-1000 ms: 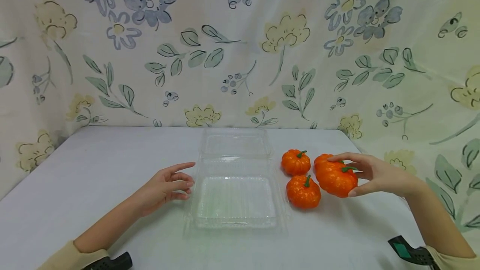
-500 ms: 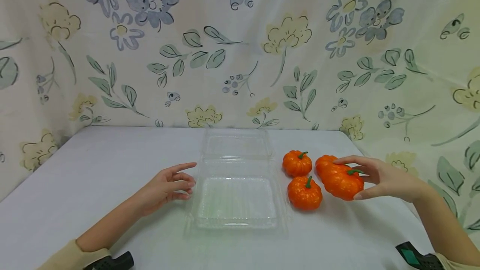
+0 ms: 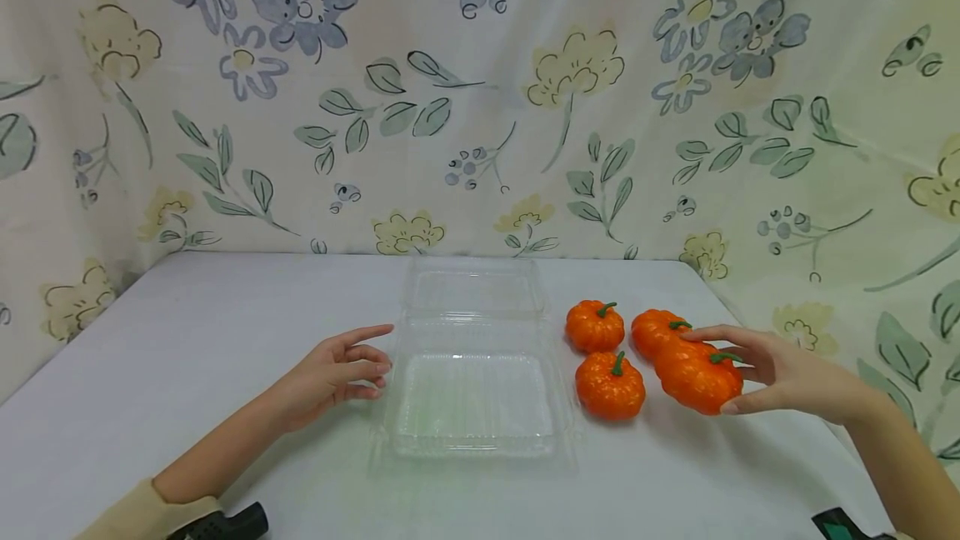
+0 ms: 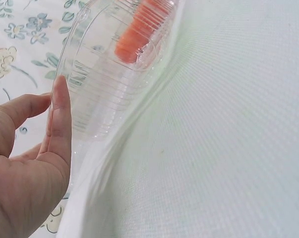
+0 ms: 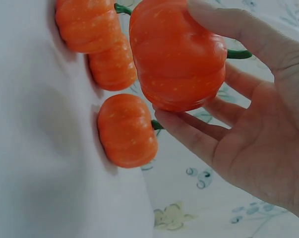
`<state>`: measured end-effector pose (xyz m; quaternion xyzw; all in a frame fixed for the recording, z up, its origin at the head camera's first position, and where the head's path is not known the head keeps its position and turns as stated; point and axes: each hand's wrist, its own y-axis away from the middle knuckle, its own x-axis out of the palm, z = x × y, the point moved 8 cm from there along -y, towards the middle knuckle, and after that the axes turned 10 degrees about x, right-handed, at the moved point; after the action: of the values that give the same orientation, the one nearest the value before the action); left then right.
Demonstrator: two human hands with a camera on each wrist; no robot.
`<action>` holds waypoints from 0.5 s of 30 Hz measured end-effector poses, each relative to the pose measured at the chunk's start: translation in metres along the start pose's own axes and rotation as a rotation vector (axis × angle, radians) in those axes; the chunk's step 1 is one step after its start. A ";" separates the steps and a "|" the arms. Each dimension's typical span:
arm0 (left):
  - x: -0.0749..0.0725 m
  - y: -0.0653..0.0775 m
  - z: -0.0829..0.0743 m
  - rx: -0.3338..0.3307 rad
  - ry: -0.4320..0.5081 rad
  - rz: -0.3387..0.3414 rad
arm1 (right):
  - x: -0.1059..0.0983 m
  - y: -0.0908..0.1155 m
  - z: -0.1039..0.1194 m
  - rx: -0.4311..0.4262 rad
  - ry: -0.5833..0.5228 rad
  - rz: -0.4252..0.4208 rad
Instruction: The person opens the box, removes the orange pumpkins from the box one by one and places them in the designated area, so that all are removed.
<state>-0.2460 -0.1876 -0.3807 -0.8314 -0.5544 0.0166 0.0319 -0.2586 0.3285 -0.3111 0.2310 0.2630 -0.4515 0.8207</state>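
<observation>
At the right, my right hand grips an orange pumpkin with a green stem, thumb on its near side and fingers at the far side. In the right wrist view this held pumpkin is raised off the white surface. Three more pumpkins stand on the table: one at the back, one in front of it, and one partly hidden behind the held one. My left hand, fingers loosely bent, is at the left edge of a clear plastic clamshell container; whether it touches the rim I cannot tell.
The container's lid lies folded back, away from me. White cloth covers the table. A floral curtain hangs behind the table and along its sides.
My right hand has carried its pumpkin to the right and slightly towards me, uncovering more of the pumpkin behind, including its stem. My left hand and the container have stayed in place.
</observation>
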 end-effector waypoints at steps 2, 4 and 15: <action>0.000 0.000 0.000 -0.002 -0.003 -0.002 | 0.000 0.002 -0.003 0.001 -0.001 -0.006; -0.001 0.000 0.000 -0.006 -0.005 -0.004 | 0.000 0.004 -0.005 -0.009 -0.004 -0.012; -0.001 -0.001 0.001 -0.009 0.002 -0.007 | 0.003 0.003 -0.015 0.004 -0.030 -0.001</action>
<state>-0.2471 -0.1881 -0.3818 -0.8296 -0.5575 0.0130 0.0287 -0.2586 0.3375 -0.3236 0.2257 0.2497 -0.4561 0.8239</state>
